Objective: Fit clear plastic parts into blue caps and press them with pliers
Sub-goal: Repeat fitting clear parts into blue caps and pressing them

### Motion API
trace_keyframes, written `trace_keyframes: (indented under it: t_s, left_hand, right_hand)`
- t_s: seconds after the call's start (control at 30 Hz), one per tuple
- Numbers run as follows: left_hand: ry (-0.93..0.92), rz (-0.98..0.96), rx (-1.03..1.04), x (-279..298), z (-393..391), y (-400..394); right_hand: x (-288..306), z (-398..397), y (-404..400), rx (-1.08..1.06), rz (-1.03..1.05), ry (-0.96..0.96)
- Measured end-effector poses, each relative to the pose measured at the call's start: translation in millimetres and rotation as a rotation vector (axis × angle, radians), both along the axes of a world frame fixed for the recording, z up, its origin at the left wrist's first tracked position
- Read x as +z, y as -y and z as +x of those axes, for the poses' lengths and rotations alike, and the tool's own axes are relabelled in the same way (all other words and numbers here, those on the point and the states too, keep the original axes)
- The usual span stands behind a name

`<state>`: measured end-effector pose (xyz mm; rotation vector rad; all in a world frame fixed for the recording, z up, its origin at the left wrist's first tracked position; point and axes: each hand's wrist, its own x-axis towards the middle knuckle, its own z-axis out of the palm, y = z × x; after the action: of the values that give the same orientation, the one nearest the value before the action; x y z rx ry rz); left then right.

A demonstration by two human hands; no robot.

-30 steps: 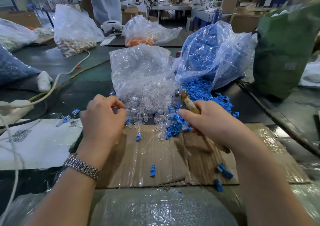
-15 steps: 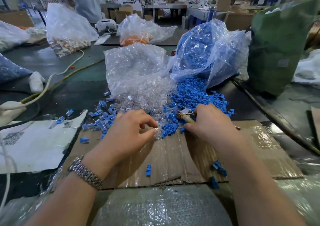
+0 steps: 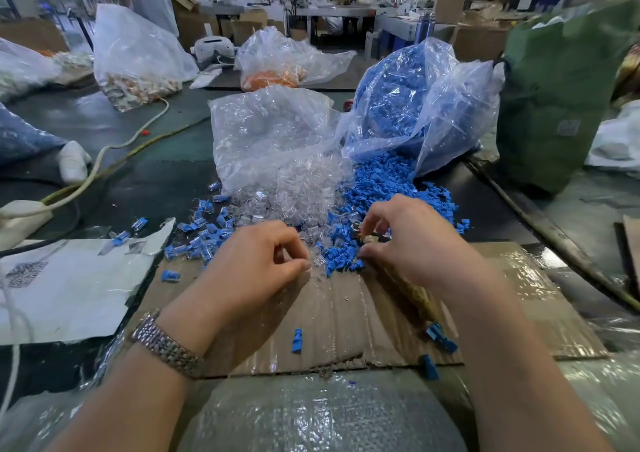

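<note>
At left hand (image 3: 256,264) fingertips, clear part (image 3: 318,261) pinched.

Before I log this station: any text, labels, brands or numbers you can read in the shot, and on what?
None legible.
White sheet at left: dark printed patch, possibly a code, too blurred to read.
Green bag at right: small grey patch, unreadable.
Wristwatch: only the band shows.
Background cartons: no print readable.

glossy taped cardboard (image 3: 346,309), metal watch (image 3: 166,346)
</note>
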<state>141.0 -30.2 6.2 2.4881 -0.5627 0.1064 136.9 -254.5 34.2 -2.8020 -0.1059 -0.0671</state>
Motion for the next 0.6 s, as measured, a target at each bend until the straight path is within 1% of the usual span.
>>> trace_keyframes:
  t_s: [0.1,0.23,0.3,0.37,0.47,0.53,0.6]
  left_hand:
    - [-0.050,-0.141,0.048,2.4,2.1,-1.2]
    - [-0.255,-0.415,0.052,6.5,2.5,-1.8]
    - [-0.364,-0.550,0.024,8.3,2.7,-2.5]
    - [-0.473,-0.690,0.010,9.8,3.2,-3.2]
    - [-0.606,-0.901,-0.014,10.7,4.6,-3.9]
    - [-0.654,-1.023,-0.043,11.2,5.2,-2.9]
    - [-0.676,-1.094,-0.061,11.8,4.0,-1.1]
  right_hand:
    - [-2.9,0.7,-7.4,0.114,-0.108,-0.019]
    - [-8.3,2.1,-11.8,0.164,-0.196,-0.035]
    - [-8.5,1.6,-11.1,0.157,-0.160,-0.004]
    - [-6.0,0.8,-9.0,0.128,-0.027,0.048]
    - [0.3,-1.3,-9.5,0.134,0.317,0.071]
    - [4.0,-3.7,-12.7,0.190,0.561,0.045]
    - [6.4,-5.3,-14.6,0.249,0.709,0.056]
